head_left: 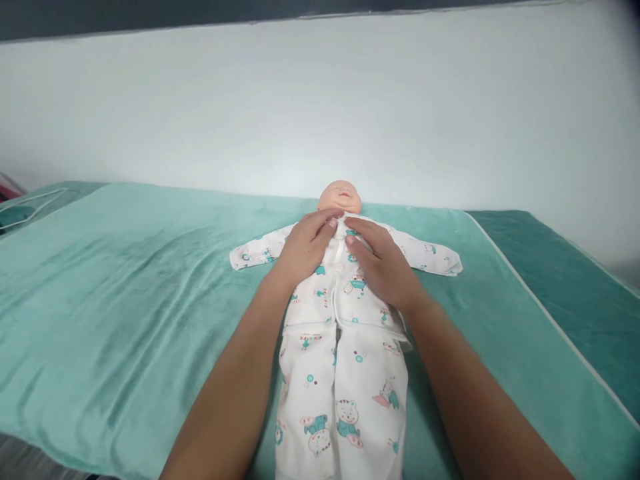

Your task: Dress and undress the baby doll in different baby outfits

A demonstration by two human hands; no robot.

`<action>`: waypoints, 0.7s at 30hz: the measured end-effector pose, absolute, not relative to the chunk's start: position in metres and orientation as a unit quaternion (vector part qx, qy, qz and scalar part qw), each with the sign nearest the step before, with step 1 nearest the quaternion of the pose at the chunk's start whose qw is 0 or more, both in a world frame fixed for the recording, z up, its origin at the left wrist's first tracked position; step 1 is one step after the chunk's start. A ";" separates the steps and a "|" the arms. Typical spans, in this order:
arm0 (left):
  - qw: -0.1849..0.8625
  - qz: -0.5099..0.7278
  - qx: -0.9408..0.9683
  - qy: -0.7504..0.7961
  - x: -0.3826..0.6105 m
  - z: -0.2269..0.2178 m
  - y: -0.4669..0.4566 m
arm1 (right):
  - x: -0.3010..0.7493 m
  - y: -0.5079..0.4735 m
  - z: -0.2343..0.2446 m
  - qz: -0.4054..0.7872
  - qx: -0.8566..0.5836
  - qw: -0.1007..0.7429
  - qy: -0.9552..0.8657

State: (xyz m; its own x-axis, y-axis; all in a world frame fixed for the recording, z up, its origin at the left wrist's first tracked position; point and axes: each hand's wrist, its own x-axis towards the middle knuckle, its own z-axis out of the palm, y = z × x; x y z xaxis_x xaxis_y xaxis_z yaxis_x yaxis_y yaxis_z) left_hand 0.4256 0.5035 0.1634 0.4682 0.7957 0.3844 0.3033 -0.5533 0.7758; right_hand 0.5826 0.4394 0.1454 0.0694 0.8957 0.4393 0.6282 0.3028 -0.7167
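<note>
A baby doll (340,195) lies on its back with its head toward the wall. It wears a white printed baby jacket (313,300) and matching white printed pants (305,393). Both jacket sleeves stretch out sideways. My left hand (309,243) rests flat on the left side of the jacket's chest, fingers extended toward the collar. On the other side of the front opening, my right hand (383,260) lies on the chest with fingers apart, its fingertips near the upper buttons. Neither hand grips anything that I can see. The lower ends of the pants run out of view.
A light green cloth (125,300) with some wrinkles covers the bed surface under the doll. Darker green fabric (565,280) shows at the right. A white wall (320,100) stands behind, and a thin white wire frame (35,207) is at the far left.
</note>
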 end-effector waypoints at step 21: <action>0.355 0.435 0.733 0.384 0.406 0.130 0.499 | 0.603 0.457 0.130 0.220 -0.534 0.473 -0.666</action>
State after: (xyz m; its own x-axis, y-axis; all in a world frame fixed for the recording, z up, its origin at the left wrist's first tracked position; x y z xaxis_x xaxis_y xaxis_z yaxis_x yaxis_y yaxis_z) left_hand 0.4063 0.4991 0.1302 0.3266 0.8720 0.3645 0.2541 -0.4525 0.8548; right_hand 0.6031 0.4571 0.1296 0.0173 0.9189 0.3940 0.5031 0.3325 -0.7977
